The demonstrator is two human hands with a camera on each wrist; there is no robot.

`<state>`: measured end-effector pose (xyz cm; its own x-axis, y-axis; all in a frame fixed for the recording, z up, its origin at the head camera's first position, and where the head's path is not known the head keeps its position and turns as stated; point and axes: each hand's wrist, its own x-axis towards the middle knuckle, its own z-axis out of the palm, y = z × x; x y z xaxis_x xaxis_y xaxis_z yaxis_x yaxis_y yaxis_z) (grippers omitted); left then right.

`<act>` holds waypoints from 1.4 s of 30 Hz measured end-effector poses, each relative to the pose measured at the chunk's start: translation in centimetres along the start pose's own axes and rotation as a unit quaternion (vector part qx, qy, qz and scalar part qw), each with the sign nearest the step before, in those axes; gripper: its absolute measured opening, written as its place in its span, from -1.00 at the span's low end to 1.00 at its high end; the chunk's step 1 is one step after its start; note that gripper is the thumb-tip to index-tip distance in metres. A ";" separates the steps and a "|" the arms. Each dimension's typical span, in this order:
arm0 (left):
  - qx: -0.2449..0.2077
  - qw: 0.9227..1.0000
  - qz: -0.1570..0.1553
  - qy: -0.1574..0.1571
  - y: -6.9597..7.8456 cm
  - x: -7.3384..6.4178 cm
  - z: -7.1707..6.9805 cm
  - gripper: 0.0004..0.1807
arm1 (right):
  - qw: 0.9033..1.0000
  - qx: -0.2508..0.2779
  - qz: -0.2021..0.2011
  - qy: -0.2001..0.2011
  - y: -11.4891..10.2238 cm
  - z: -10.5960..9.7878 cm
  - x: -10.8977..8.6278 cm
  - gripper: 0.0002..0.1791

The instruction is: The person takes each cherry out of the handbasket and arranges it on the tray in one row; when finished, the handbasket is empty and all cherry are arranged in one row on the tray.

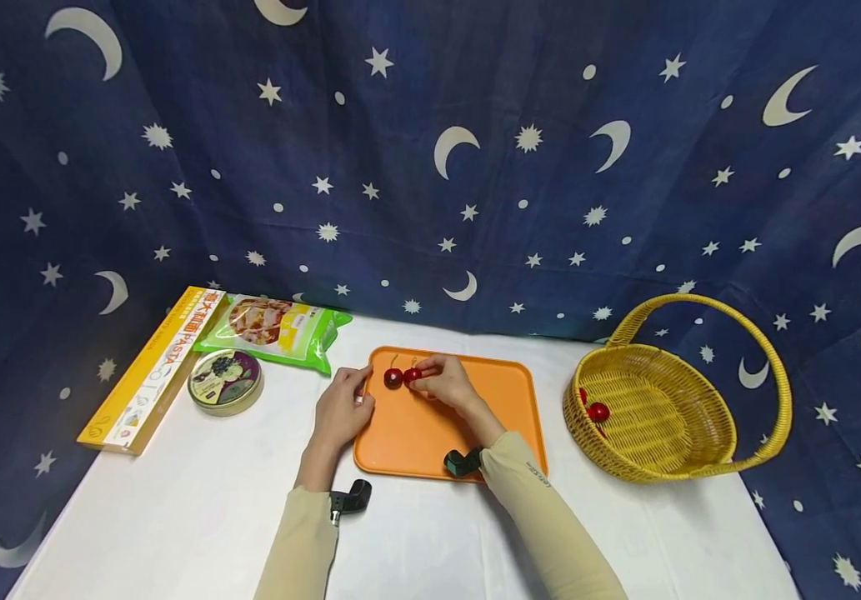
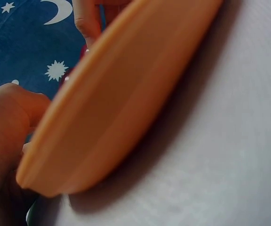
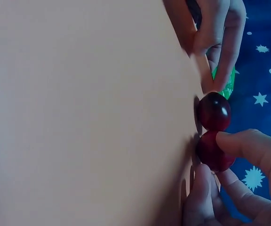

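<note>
An orange tray (image 1: 415, 442) lies on the white table, with two dark red cherries side by side near its far left corner. My right hand (image 1: 445, 383) pinches the right-hand cherry (image 3: 211, 151) between thumb and fingers. Against it, in the right wrist view, sits the other cherry (image 3: 214, 112); a stem rises from this left cherry (image 1: 393, 378) in the head view. At the tray's left edge, my left hand (image 1: 342, 408) holds the rim with thumb and index finger. The left wrist view shows the tray's outer wall (image 2: 121, 94) close up, hiding part of that hand.
Right of the tray stands a yellow wicker basket (image 1: 700, 408) with a tall handle and a few red cherries (image 1: 598, 412) inside. On the left are a yellow pasta box (image 1: 152, 367), a round tin (image 1: 224, 382) and a green food bag (image 1: 280, 329). A starry blue curtain (image 1: 400, 167) hangs behind.
</note>
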<state>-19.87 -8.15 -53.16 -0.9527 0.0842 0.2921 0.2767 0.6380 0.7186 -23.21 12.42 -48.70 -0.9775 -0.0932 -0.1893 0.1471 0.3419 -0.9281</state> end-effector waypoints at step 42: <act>0.003 1.000 -0.010 -0.011 0.2 0.0 0.0 -0.44 | 1.000 -0.002 0.006 -0.026 -0.2 -0.8 -0.7 -0.64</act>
<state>-19.79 -8.03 -53.07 -0.9607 0.0871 0.2635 0.2560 0.6444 0.7206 -22.64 13.19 -48.14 -0.9665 -0.1378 -0.2164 0.1577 0.3464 -0.9248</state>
